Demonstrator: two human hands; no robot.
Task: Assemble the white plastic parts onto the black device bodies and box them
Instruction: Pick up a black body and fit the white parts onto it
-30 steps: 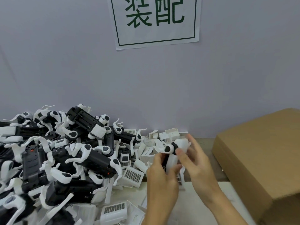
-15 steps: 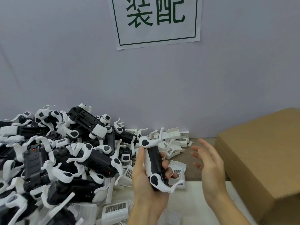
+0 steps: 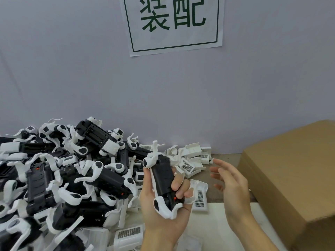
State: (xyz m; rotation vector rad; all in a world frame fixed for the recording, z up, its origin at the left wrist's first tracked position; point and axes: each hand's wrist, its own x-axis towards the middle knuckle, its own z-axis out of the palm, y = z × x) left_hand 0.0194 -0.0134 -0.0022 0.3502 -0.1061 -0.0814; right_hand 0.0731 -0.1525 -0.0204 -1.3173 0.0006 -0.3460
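One cardboard box (image 3: 293,180) fills the right side, closed flaps up, against the grey wall (image 3: 72,78) with its paper sign (image 3: 174,24). Left of it a heap of black bodies with white arms (image 3: 59,178) covers the table (image 3: 217,229), with loose white vent covers (image 3: 190,160) behind the hands. The left hand (image 3: 161,205) grasps a black device (image 3: 162,180), fingers curled round it, white parts at both ends. The right hand (image 3: 233,185) hovers just beside, fingers relaxed, holding nothing.
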